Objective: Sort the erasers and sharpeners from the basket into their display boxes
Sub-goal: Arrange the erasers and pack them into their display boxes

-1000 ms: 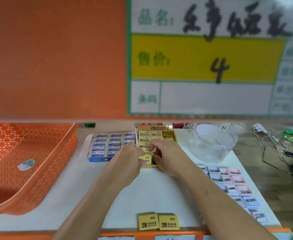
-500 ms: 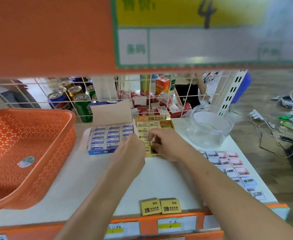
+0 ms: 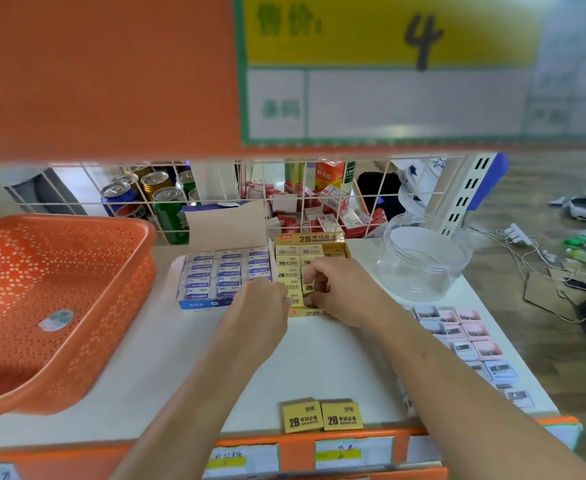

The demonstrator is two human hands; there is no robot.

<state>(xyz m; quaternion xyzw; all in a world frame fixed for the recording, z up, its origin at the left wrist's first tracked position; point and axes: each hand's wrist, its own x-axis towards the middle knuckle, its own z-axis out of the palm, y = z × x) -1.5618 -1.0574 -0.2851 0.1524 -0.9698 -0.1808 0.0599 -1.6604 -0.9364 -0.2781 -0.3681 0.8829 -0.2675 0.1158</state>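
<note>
I seat an eraser [image 3: 308, 288] in the near-full box [image 3: 306, 239], right grip [image 3: 340, 293] pinching it, left grip [image 3: 261, 309] indeterminate; two erasers [image 3: 302, 418] remain outside.

Both forearms were bare and reached forward, converging ahead of me. My left forearm [image 3: 194, 393] rose from lower centre. My right forearm [image 3: 457, 375] came in from the lower right, angled leftward. The left grip [image 3: 260, 306] was presented back-up, knuckles toward the camera, with its fingertips hidden, so I could not establish whether it held anything. The right grip [image 3: 340, 292] sat just beside it, fingers curled, with forefinger and thumb pinching a yellow eraser [image 3: 308, 288]. The wrists were level and near each other, not crossed.
</note>
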